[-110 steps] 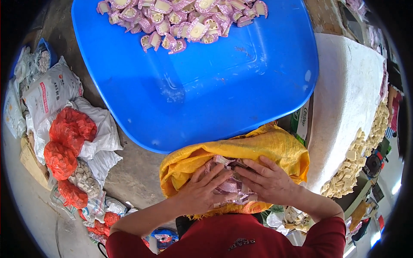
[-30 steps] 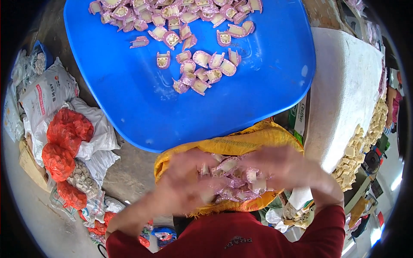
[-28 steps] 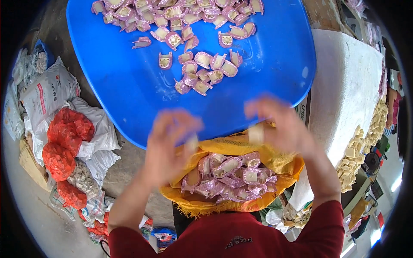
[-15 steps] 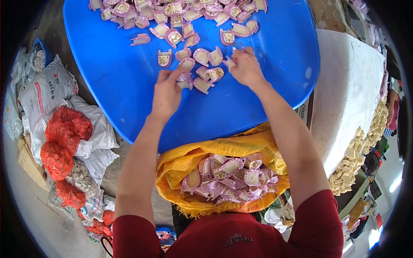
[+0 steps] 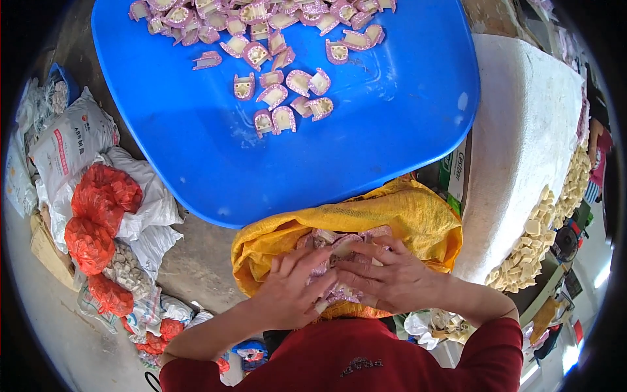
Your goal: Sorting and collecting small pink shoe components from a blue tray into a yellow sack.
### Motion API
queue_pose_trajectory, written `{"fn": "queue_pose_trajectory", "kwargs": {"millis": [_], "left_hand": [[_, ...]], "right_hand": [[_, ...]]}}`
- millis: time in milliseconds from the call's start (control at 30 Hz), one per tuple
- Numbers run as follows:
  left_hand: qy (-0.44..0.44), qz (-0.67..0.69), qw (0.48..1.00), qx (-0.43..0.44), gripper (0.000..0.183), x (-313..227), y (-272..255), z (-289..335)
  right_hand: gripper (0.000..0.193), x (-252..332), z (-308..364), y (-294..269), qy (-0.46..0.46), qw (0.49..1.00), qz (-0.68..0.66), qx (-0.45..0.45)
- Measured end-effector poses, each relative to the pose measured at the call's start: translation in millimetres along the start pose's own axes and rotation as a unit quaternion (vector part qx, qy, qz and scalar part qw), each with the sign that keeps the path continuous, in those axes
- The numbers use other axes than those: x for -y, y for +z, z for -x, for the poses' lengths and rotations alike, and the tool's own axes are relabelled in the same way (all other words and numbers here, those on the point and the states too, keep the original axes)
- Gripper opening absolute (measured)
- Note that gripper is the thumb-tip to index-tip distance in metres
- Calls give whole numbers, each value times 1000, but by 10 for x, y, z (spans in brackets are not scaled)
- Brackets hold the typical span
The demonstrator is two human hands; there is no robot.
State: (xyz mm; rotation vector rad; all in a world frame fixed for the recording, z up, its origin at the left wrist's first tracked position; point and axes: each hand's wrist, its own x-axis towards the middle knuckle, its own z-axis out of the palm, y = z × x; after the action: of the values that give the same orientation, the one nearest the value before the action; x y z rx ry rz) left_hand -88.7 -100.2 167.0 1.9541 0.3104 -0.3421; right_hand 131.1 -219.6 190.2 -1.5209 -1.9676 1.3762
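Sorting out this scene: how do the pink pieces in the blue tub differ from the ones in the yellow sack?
The pieces in the blue tub lie spread out, mostly in the open, untouched; the pieces in the yellow sack sit heaped together, largely covered by the left hand and right hand. The tub's pieces show cream insides clearly; the sack's pieces barely show. Both are small, pink-edged and alike in shape.

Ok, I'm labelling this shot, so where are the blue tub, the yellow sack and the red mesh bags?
Blue tub (image 5: pixel 366 163), head view, bare floor of the tub.
Yellow sack (image 5: pixel 405 215), head view, folded-back rim.
Red mesh bags (image 5: pixel 98 215), head view, middle of the pile.
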Motion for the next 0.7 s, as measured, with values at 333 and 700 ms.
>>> {"fn": "queue_pose_trajectory", "kwargs": {"millis": [333,700], "left_hand": [[127,-8,981,-148,38,368,-251,-73],[-355,-151,907,-167,54,1421,-256,-1711]], "right_hand": [[62,-183,-191,-352,19,987,-143,72],[81,-1834,-1853,-111,345,928,76,-117]]}}
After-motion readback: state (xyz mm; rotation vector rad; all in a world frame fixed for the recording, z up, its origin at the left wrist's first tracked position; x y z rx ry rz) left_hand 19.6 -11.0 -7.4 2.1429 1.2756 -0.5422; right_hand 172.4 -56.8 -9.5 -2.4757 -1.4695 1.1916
